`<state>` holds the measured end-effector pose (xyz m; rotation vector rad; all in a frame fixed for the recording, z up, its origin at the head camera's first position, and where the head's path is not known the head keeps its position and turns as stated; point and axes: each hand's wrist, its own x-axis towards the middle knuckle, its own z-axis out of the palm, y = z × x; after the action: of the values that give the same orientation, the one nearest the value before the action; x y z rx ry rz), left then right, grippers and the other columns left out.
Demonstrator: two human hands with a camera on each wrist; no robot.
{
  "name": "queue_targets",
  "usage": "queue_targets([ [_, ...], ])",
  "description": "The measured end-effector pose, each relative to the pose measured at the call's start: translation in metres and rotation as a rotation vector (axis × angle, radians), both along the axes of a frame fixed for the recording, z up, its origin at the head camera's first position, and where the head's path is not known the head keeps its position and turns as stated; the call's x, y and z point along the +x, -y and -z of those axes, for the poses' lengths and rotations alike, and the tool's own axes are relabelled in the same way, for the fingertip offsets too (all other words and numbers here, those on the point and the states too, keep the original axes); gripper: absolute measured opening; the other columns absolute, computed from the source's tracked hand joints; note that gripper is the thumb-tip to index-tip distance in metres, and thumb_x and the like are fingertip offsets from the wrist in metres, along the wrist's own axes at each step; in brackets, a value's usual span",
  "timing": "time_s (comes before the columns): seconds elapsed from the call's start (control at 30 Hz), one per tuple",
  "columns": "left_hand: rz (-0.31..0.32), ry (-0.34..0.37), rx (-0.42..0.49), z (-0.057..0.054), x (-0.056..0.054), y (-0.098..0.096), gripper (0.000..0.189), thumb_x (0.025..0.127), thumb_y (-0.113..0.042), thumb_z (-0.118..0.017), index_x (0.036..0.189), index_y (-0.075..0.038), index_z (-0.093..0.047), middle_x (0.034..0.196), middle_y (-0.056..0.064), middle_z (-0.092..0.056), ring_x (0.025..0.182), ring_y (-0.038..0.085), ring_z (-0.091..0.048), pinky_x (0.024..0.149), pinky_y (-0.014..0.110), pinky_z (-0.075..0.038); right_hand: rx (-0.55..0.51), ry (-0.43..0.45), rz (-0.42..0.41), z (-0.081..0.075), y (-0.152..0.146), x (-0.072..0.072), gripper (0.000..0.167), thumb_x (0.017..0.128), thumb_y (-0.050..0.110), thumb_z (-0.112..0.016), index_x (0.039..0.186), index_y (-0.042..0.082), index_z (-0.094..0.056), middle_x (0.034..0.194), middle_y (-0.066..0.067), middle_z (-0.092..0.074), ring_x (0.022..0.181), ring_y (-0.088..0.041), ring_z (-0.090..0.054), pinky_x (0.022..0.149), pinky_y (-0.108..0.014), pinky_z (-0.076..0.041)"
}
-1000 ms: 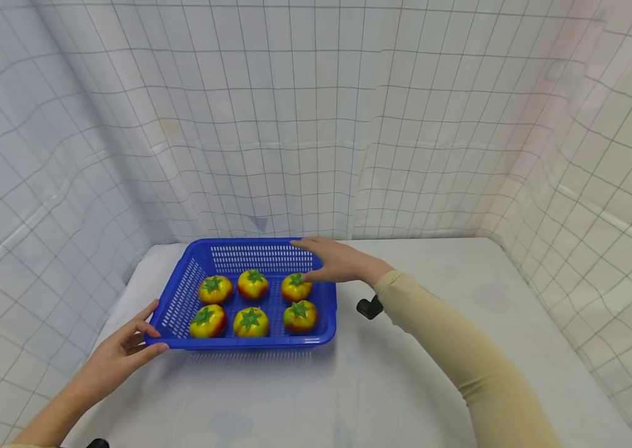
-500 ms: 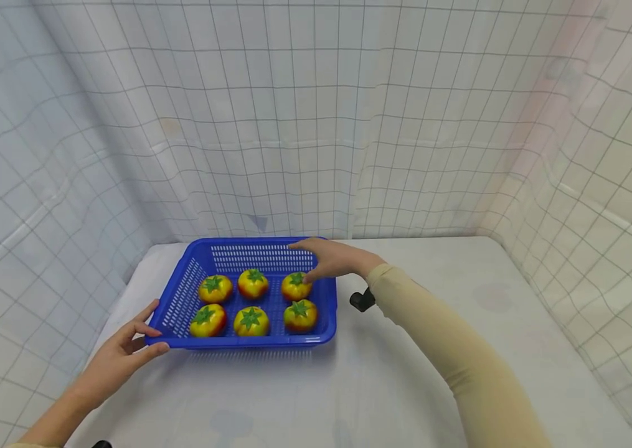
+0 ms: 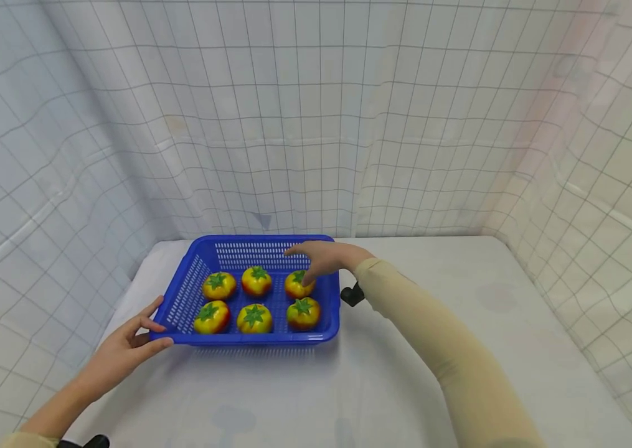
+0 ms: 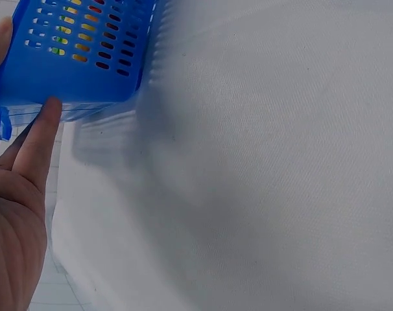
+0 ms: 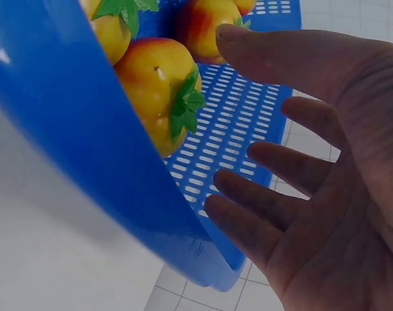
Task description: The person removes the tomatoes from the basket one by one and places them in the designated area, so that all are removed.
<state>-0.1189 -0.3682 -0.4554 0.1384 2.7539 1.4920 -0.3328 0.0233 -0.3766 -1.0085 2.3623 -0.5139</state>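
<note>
A blue plastic basket [image 3: 248, 340] with slotted walls holds several yellow-red persimmon-like fruits with green leafy tops, one of them the front right fruit [image 3: 303, 313]. My left hand [image 3: 119, 351] grips the basket's near left corner. In the left wrist view, its fingers [image 4: 41, 139] lie against the outside of the basket wall. Spread over the right side of the basket is my right hand [image 3: 324, 256], with nothing held. Its thumb overlaps the back right fruit [image 3: 296, 283] in the head view. The right wrist view has its fingers [image 5: 242, 217] apart, close by the basket's slotted wall.
The basket stands on a table with a white cover [image 3: 416, 348]. White curtains with a dark grid [image 3: 316, 124] enclose the back and both sides. A black wrist device [image 3: 352, 295] sits under the right sleeve, near the basket's right wall.
My right hand has shifted slightly left and down over the basket, its thumb pointing lower. The left hand stays at the corner. The whole head view has moved a little.
</note>
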Motion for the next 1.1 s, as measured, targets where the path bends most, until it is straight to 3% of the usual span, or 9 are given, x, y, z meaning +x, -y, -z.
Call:
queue_targets([
  [0.13,0.000,0.021,-0.006,-0.001,-0.001,0.001,0.031,0.100,-0.027,-0.069,0.112,0.000,-0.058,0.168,0.020,-0.016,0.110,0.005,-0.066,0.083,0.020,-0.056,0.021,0.012,-0.007,0.002,0.004,-0.002,0.076,0.092,0.015,-0.077,0.158,0.022,-0.039,0.166,-0.004,-0.032,0.152,-0.026,-0.027,0.120,-0.051,-0.027],
  [0.33,-0.005,0.061,0.042,0.003,-0.002,0.001,0.033,0.101,-0.027,-0.068,0.115,0.001,-0.057,0.169,0.019,-0.013,0.125,0.035,-0.061,0.086,0.021,-0.055,0.063,0.019,0.011,0.005,0.007,-0.008,0.077,0.090,0.012,-0.077,0.157,0.022,-0.041,0.165,-0.004,-0.033,0.151,-0.027,-0.030,0.118,-0.053,-0.029],
  [0.53,-0.022,0.061,0.058,0.006,-0.003,-0.002,0.035,0.102,-0.028,-0.066,0.117,0.002,-0.056,0.169,0.020,-0.012,0.130,0.048,-0.052,0.088,0.019,-0.053,0.112,0.025,0.038,0.006,0.009,-0.014,0.076,0.090,0.010,-0.077,0.156,0.023,-0.043,0.163,-0.004,-0.036,0.148,-0.027,-0.034,0.117,-0.053,-0.032],
  [0.6,-0.030,0.068,0.063,0.006,-0.002,-0.003,0.036,0.102,-0.029,-0.065,0.117,0.002,-0.055,0.170,0.019,-0.011,0.132,0.050,-0.050,0.088,0.018,-0.052,0.130,0.031,0.043,0.006,0.010,-0.016,0.076,0.089,0.009,-0.076,0.156,0.022,-0.043,0.162,-0.005,-0.038,0.147,-0.027,-0.036,0.116,-0.052,-0.033],
  [0.73,-0.036,0.084,0.108,0.008,0.001,-0.003,0.035,0.104,-0.028,-0.064,0.118,0.002,-0.053,0.171,0.015,-0.008,0.129,0.028,-0.058,0.089,0.018,-0.052,0.171,0.027,0.033,0.008,0.013,-0.020,0.076,0.088,0.009,-0.078,0.155,0.021,-0.045,0.158,-0.008,-0.043,0.144,-0.027,-0.040,0.115,-0.051,-0.035],
  [0.83,-0.041,0.087,0.130,0.010,0.002,-0.004,0.035,0.104,-0.027,-0.063,0.118,0.002,-0.052,0.171,0.013,-0.007,0.128,0.024,-0.058,0.090,0.018,-0.052,0.205,0.023,0.032,0.009,0.016,-0.021,0.076,0.087,0.011,-0.080,0.154,0.022,-0.046,0.157,-0.008,-0.044,0.143,-0.026,-0.041,0.115,-0.051,-0.035],
  [0.97,-0.049,0.081,0.139,0.010,0.002,-0.005,0.036,0.104,-0.027,-0.063,0.118,0.003,-0.050,0.171,0.014,-0.006,0.135,0.052,-0.046,0.090,0.018,-0.052,0.239,0.023,0.044,0.010,0.019,-0.023,0.076,0.087,0.013,-0.081,0.154,0.024,-0.046,0.156,-0.008,-0.045,0.142,-0.026,-0.043,0.114,-0.048,-0.037],
  [1.1,-0.052,0.078,0.148,0.010,0.003,-0.005,0.035,0.105,-0.026,-0.062,0.117,0.003,-0.049,0.171,0.014,-0.005,0.136,0.058,-0.041,0.089,0.018,-0.052,0.256,0.039,0.045,0.012,0.025,-0.025,0.077,0.086,0.012,-0.082,0.153,0.024,-0.047,0.153,-0.008,-0.048,0.133,-0.024,-0.052,0.105,-0.041,-0.047],
])
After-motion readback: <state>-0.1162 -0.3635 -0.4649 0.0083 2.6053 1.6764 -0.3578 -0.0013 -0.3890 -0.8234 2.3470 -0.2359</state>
